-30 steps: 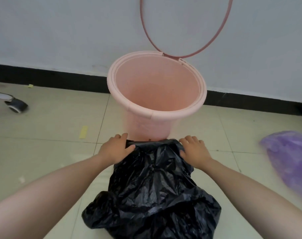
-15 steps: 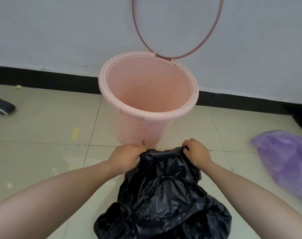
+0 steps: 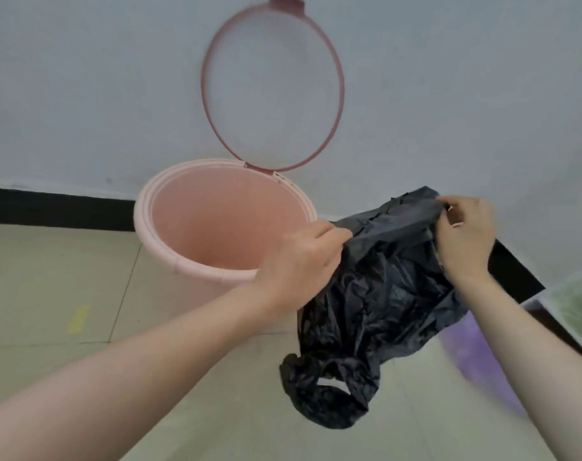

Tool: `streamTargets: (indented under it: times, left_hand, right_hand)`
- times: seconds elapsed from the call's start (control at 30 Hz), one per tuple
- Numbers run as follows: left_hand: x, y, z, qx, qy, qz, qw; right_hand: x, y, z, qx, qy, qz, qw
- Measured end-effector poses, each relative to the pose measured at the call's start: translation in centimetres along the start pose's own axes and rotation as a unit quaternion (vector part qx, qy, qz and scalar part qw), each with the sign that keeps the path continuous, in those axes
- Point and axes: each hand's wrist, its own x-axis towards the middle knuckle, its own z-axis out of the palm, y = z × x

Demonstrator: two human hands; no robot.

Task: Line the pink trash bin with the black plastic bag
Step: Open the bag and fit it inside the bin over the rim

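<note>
The pink trash bin point(image 3: 169, 257) stands on the tiled floor against the wall, empty, with its darker pink ring lid point(image 3: 339, 104) flipped upright behind it. The black plastic bag point(image 3: 376, 294) hangs in the air to the right of the bin, crumpled, its bottom end dangling above the floor. My left hand point(image 3: 302, 261) pinches the bag's top edge on the left, in front of the bin's right rim. My right hand point(image 3: 466, 234) grips the same top edge further right and a little higher.
A purple plastic bag point(image 3: 466, 354) lies on the floor at the right, partly behind the black bag. A pale greenish object point(image 3: 575, 307) shows at the right edge. A black skirting board point(image 3: 50, 207) runs along the white wall. A yellow scrap point(image 3: 78, 319) lies on the tiles at left.
Both hands have lifted the black bag off the floor and carried it up and to the right of the bin, spreading its top edge. The view has tilted upward.
</note>
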Motion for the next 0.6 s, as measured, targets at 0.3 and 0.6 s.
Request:
streamTargets:
  times: [0.3, 0.6]
  left_hand:
    - [3.3, -5.8, -8.5, 0.127, 0.111, -0.141, 0.975]
    - [0.3, -9.9, -12.4, 0.059, -0.012, -0.413, 0.909]
  right_hand:
    - [0.8, -10.3, 4.4, 0.112, -0.036, -0.05, 0.992]
    - [-4.3, -15.1, 12.6, -0.039, -0.451, -0.15, 0.879]
